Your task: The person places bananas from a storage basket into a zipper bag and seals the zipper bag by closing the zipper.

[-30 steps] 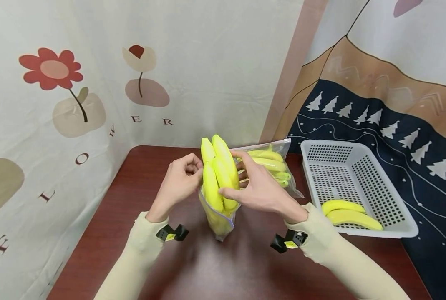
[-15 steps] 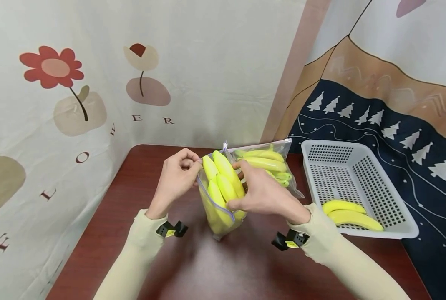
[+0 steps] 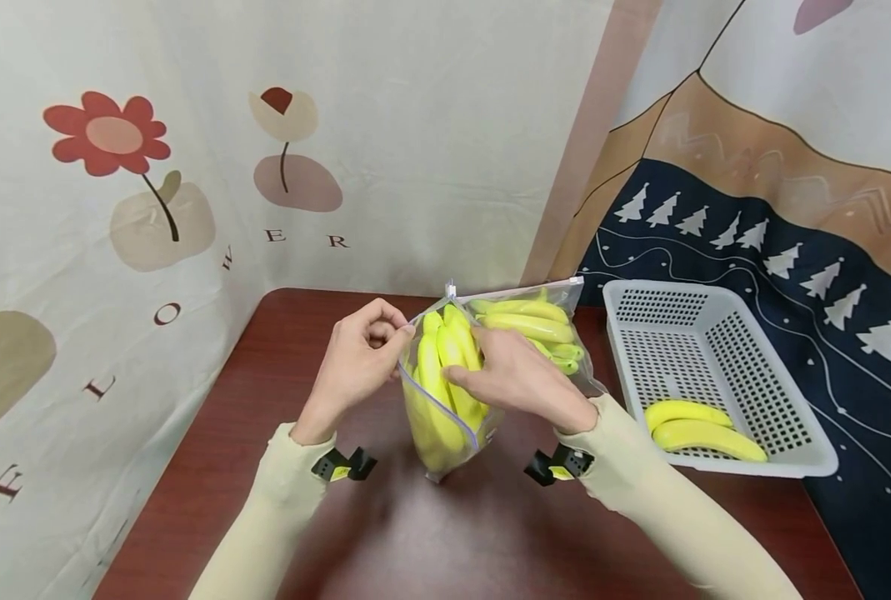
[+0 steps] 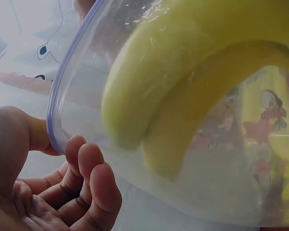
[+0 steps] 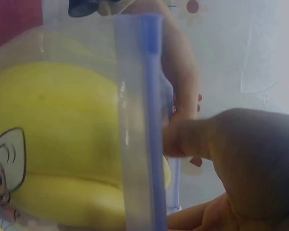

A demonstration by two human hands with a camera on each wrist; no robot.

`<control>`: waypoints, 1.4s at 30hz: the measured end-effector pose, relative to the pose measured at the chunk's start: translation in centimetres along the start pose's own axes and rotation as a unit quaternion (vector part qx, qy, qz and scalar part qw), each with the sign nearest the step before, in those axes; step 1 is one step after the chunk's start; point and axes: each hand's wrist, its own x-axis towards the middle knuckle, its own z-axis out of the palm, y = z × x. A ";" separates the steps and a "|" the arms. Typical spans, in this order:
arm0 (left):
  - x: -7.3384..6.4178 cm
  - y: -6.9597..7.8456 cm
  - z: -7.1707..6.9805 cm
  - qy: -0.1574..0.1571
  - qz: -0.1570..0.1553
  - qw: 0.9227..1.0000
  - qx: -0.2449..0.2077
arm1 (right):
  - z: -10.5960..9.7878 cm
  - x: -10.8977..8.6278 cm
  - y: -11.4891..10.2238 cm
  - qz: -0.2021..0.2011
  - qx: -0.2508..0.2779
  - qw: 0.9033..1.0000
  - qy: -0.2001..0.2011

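A clear zip bag [image 3: 424, 433] with a purple-blue zip edge stands on the table in the head view, packed with several yellow bananas [image 3: 433, 367]. My left hand [image 3: 362, 354] pinches the left rim of its mouth between thumb and fingers. The left wrist view shows that rim at my thumb and fingertips [image 4: 103, 185], with bananas behind the film. Over the right side of the mouth, my right hand [image 3: 523, 371] touches the bananas with its thumb spread. Its thumb [image 5: 197, 137] lies across the mouth in the right wrist view; its other fingers are partly hidden.
Behind the right hand lies a second clear zip bag [image 3: 583, 367] holding several bananas. A grey perforated basket [image 3: 793, 400] with two bananas [image 3: 708, 439] stands at the right on the dark red table [image 3: 265, 350]. A printed curtain [image 3: 430, 150] closes off the back.
The bananas have sunk from well above the bag's mouth down into it. The right hand has gone down with them and let go of its hold. The left hand stays at the rim.
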 end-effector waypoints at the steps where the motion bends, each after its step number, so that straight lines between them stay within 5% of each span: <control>1: 0.0 0.0 0.0 -0.003 0.001 1.000 -0.001 | 0.0 0.2 0.0 0.000 -0.001 1.000 0.012; 5: 0.0 -0.1 0.0 -0.009 0.001 1.000 -0.006 | 0.3 0.8 -0.1 -0.019 -0.004 0.998 0.060; 14: 0.0 -0.3 -0.2 -0.010 -0.004 1.000 -0.014 | 0.4 0.4 0.4 -0.047 0.019 0.997 0.052; 19: 0.0 -0.4 -0.4 -0.003 -0.011 1.000 -0.014 | -0.4 -0.4 1.1 -0.083 0.035 0.990 0.105; 24: -0.1 -0.5 -0.6 0.001 -0.017 1.000 -0.013 | -1.1 -1.0 2.6 -0.018 -0.030 0.985 0.166; 28: -0.3 -0.6 -0.8 0.006 -0.026 1.000 -0.015 | -1.5 -1.0 3.8 0.020 -0.057 0.988 0.139; 42: 0.0 -0.9 -0.9 0.010 -0.050 0.998 -0.033 | -1.3 0.0 4.6 -0.116 0.061 0.985 0.111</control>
